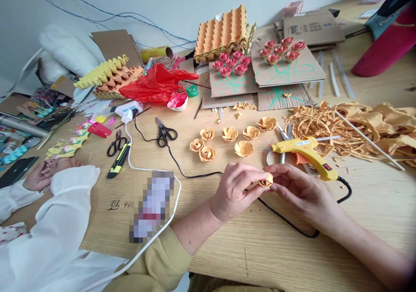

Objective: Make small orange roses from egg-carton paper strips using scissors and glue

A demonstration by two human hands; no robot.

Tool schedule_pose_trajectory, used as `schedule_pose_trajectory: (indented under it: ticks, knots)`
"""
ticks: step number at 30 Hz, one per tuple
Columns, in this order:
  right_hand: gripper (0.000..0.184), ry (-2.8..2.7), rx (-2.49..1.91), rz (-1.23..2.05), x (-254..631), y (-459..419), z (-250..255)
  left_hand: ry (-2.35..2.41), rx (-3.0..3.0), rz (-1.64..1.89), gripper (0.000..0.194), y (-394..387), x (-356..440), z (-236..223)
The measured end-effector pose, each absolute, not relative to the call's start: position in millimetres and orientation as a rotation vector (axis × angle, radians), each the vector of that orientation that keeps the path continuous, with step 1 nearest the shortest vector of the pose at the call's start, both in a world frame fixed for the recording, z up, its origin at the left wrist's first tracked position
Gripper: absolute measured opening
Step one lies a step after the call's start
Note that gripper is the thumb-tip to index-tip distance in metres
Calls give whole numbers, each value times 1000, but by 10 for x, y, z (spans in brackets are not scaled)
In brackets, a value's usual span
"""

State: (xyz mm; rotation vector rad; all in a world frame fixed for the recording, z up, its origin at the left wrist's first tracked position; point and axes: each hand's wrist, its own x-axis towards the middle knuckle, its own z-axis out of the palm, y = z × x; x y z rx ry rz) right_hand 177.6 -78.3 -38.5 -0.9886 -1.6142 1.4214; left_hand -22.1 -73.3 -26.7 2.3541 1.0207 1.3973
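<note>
Between the fingertips of my left hand (pixel 232 190) and my right hand (pixel 302 192) is a small orange egg-carton flower (pixel 265 180), its petals curled into a bud. Both hands pinch it just above the table. Beyond them sit several finished-looking orange flowers, among them a rolled rose (pixel 207 154) and an open petal cup (pixel 244 149). A yellow hot glue gun (pixel 303 149) lies close behind my right hand, with a glue stick in its back and its black cable running under my wrists.
Black scissors (pixel 165 135) and a utility knife (pixel 118 160) lie left. Cardboard sheets (pixel 232 86) carry red flowers. Carton scraps (pixel 312 127) pile up at right; egg trays (pixel 222 34) stack behind. A white cable (pixel 130 153) crosses the table. A co-worker's hands (pixel 48 173) rest at far left.
</note>
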Motion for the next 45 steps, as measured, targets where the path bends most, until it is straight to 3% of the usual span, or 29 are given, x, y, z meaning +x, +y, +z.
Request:
schedule_pose_trajectory:
  ticks: [27,45]
  knots:
    - [22,-1889,-1000,924,1736,-826,-298,993,2492,1471,23,-727,-225,-282]
    - [27,-1810,-969,1075,1744,-828,-421,972,2466,1424,22,-731,-244,-281]
